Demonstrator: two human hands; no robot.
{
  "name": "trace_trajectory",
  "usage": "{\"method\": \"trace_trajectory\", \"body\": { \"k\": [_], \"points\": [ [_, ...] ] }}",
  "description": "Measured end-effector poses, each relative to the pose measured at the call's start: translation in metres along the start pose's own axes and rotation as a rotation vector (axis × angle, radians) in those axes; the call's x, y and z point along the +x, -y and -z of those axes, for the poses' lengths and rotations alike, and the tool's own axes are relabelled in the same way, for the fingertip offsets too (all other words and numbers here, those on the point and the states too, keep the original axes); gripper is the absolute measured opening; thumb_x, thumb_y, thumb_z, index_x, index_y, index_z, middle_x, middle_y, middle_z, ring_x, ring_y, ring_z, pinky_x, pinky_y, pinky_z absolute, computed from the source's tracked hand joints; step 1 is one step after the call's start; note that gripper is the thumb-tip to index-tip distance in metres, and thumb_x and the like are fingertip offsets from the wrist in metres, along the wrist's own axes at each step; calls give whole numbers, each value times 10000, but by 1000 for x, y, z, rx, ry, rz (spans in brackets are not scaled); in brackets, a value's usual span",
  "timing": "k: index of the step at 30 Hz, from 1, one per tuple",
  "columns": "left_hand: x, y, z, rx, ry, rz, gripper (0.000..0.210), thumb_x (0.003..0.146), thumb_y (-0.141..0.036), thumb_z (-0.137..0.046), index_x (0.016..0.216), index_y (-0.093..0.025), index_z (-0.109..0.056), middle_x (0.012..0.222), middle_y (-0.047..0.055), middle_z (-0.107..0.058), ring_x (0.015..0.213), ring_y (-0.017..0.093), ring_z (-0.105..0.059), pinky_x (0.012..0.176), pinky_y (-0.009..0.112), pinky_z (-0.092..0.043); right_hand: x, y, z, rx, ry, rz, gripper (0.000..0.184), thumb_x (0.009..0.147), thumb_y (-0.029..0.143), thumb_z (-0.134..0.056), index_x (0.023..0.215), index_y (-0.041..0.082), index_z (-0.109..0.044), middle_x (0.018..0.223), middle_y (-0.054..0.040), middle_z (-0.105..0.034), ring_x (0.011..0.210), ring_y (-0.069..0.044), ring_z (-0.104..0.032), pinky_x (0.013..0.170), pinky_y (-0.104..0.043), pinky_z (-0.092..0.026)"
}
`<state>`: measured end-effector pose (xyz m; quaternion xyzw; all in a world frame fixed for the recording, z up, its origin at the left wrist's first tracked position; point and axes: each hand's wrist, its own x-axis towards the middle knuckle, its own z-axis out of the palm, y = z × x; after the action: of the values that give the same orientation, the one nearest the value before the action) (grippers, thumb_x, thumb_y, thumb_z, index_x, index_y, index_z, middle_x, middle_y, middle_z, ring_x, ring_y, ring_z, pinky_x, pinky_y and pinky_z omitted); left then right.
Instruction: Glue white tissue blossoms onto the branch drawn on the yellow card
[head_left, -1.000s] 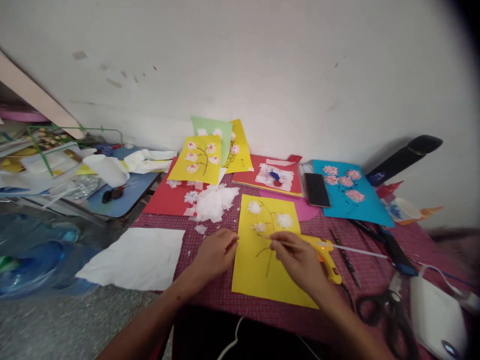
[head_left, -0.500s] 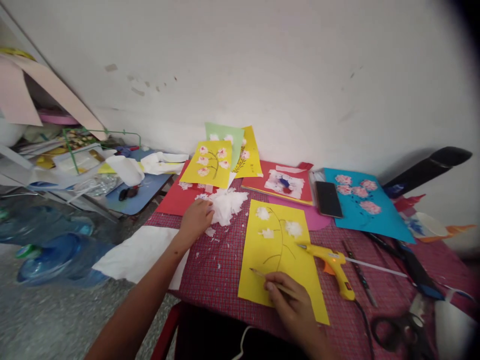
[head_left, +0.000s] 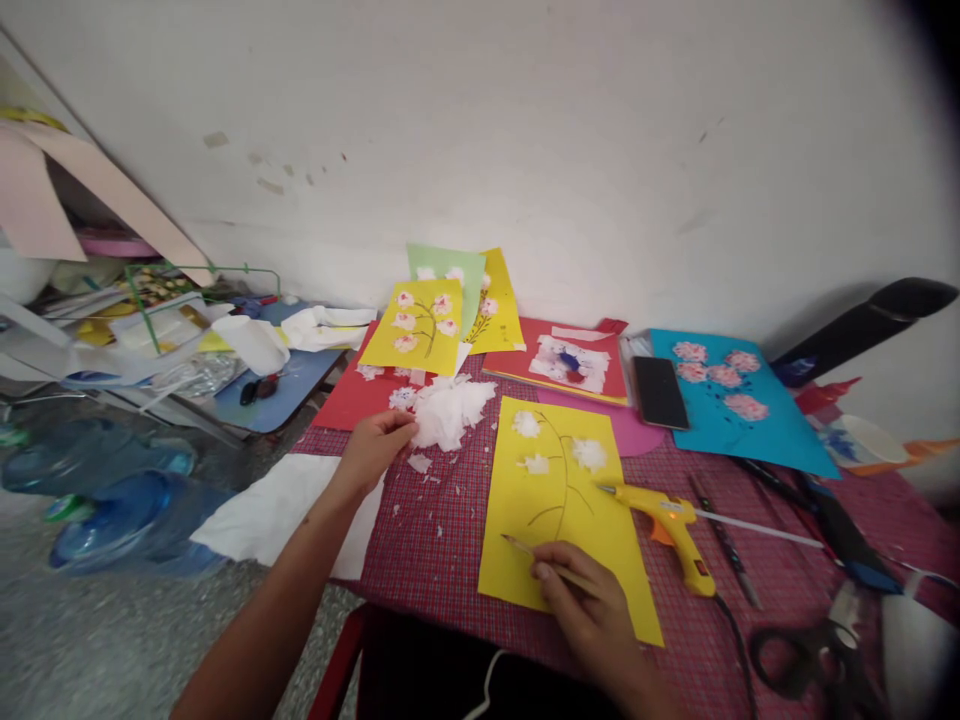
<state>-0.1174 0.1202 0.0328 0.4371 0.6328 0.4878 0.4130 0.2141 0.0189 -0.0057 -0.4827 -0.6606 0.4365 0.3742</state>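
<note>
My right hand [head_left: 581,600] grips a thin pencil [head_left: 519,545], its dark point just over a yellow sheet [head_left: 517,500]. The sheet carries a drawn brown stem and several white tissue tufts [head_left: 589,455]. To the left, my left hand [head_left: 375,445] is closed in a pinch beside a heap of torn white tissue [head_left: 450,410]; whatever lies between its fingertips is too small to make out. A yellow glue gun [head_left: 667,515] rests with its nozzle on the sheet's right edge, a white glue stick [head_left: 757,527] sticking out behind.
Finished flower pictures [head_left: 420,325] lean at the back wall. A phone [head_left: 660,392] and a blue flower sheet [head_left: 739,400] lie at back right, black scissors [head_left: 817,645] at front right. White tissue [head_left: 277,510] hangs over the left edge; water bottles [head_left: 142,520] lie on the floor.
My left hand has drawn back from the tissue heap, toward me and slightly left, fingers pinched. My right hand with the pencil has barely moved.
</note>
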Motion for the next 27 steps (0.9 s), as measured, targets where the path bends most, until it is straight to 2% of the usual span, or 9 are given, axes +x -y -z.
{"method": "trace_trajectory", "body": {
  "k": [3, 7, 11, 14, 18, 21, 23, 27],
  "points": [
    [-8, -4, -5, -218, 25, 88, 307, 618, -346, -825, 782, -148, -657, 617, -40, -584, 498, 83, -506, 493, 208, -385, -1, 4, 2, 22, -9, 16, 169, 955, 340, -578, 959, 218, -694, 770, -26, -698, 664, -166, -660, 599, -239, -529],
    [-26, -12, -18, -289, 80, 130, 318, 602, -324, -854, 763, -151, -641, 636, -41, -592, 499, 72, -517, 501, 200, -407, 0, 21, 7, 46, -47, 92, 160, 961, 293, -569, 1060, 239, -682, 911, -34, -726, 708, -159, -672, 644, -248, -552],
    [-45, -18, -39, -267, 214, 125, 282, 654, -320, -833, 751, -159, -623, 613, -45, -588, 469, 70, -513, 481, 199, -388, 7, 45, 11, 25, -58, 235, 183, 963, 220, -557, 1089, 262, -682, 912, -23, -719, 726, -149, -670, 687, -257, -552],
    [-51, -19, -51, -268, 271, 110, 269, 683, -324, -816, 744, -164, -608, 586, -51, -577, 453, 70, -502, 474, 201, -378, 14, 54, 9, 54, -82, 278, 184, 965, 191, -548, 1065, 261, -686, 884, -17, -711, 698, -140, -658, 656, -255, -545],
    [-54, -15, -58, -244, 297, 108, 246, 718, -322, -792, 768, -169, -605, 600, -47, -588, 466, 75, -509, 490, 206, -385, 19, 54, 4, 99, -107, 277, 204, 969, 184, -545, 1109, 259, -674, 903, -16, -718, 645, -124, -644, 611, -253, -539],
    [-58, -16, -60, -188, 310, 82, 213, 751, -323, -760, 777, -176, -608, 606, -50, -582, 479, 78, -502, 498, 210, -385, 27, 53, -1, 140, -198, 271, 262, 993, 186, -495, 1204, 271, -625, 940, -15, -732, 571, -103, -621, 567, -248, -526],
    [-63, -20, -61, -114, 332, 56, 182, 774, -322, -730, 779, -180, -617, 623, -46, -587, 500, 84, -507, 506, 212, -389, 37, 55, -6, 101, -230, 233, 218, 986, 208, -506, 1160, 254, -630, 899, -14, -721, 591, -112, -631, 589, -256, -527],
    [-71, -26, -64, 41, 379, 11, 144, 807, -326, -676, 788, -191, -631, 619, -39, -588, 512, 101, -505, 494, 214, -378, 63, 63, -16, -58, -179, 183, 147, 888, 244, -636, 1031, 218, -613, 829, -12, -656, 710, -155, -641, 696, -291, -523]
  ]
}}
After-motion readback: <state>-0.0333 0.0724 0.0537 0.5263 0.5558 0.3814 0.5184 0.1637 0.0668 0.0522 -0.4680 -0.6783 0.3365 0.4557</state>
